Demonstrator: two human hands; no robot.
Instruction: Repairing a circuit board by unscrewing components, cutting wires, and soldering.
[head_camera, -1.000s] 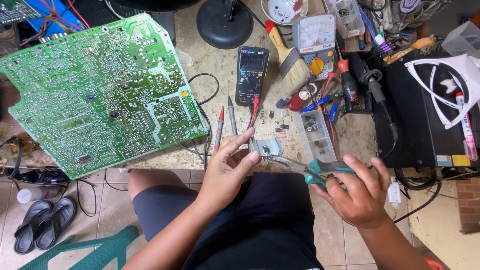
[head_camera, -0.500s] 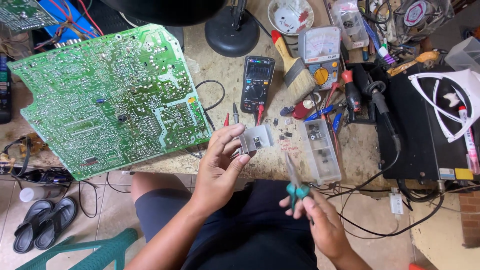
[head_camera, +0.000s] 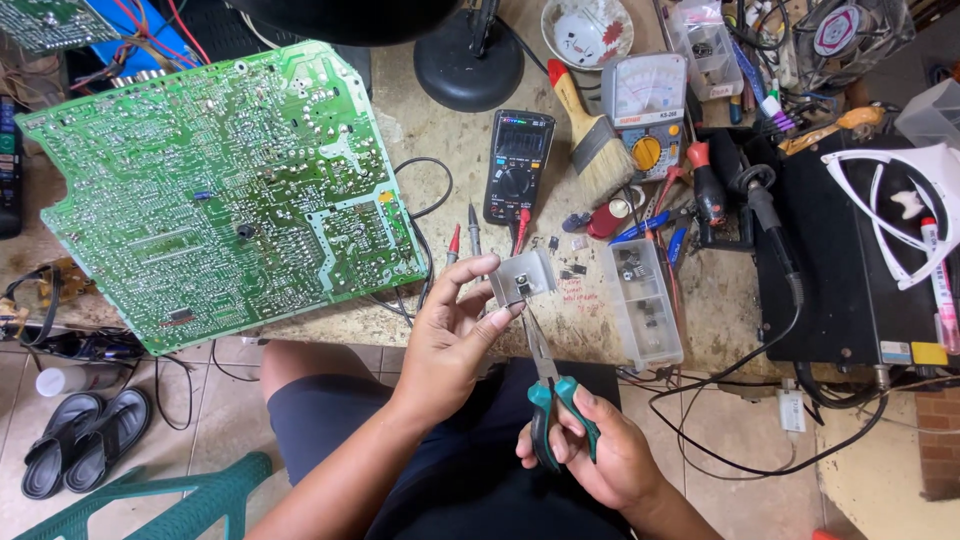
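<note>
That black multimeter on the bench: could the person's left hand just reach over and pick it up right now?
Probably not at once. The left hand is pinching a small metal heatsink piece, so it is occupied. The black multimeter lies just beyond on the bench, with only its probes between; the path looks open once the hand is free.

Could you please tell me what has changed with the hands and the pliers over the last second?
The right hand swung the green-handled pliers from pointing sideways to tip-up, under the small metal heatsink. The left hand kept holding the heatsink. The green circuit board and black multimeter stayed put.
</note>
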